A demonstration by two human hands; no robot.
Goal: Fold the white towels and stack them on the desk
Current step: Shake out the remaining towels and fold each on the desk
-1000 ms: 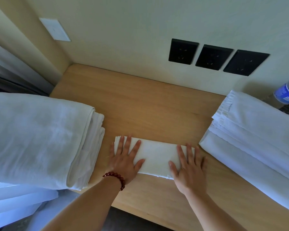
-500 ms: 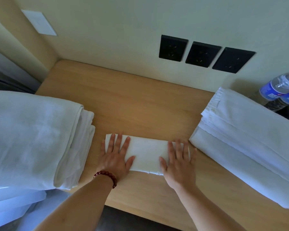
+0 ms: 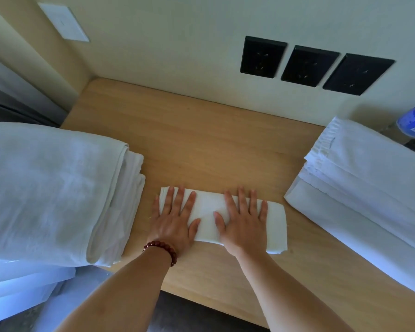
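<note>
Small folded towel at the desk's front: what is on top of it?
Both hands lie flat on the small folded towel: left hand, right hand. The cloth beneath the palms is covered.

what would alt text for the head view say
Both hands, left and right, press flat on a small folded white towel at the near edge of a wooden desk. Larger white linen piles sit at left and right, below three black wall sockets.
</note>
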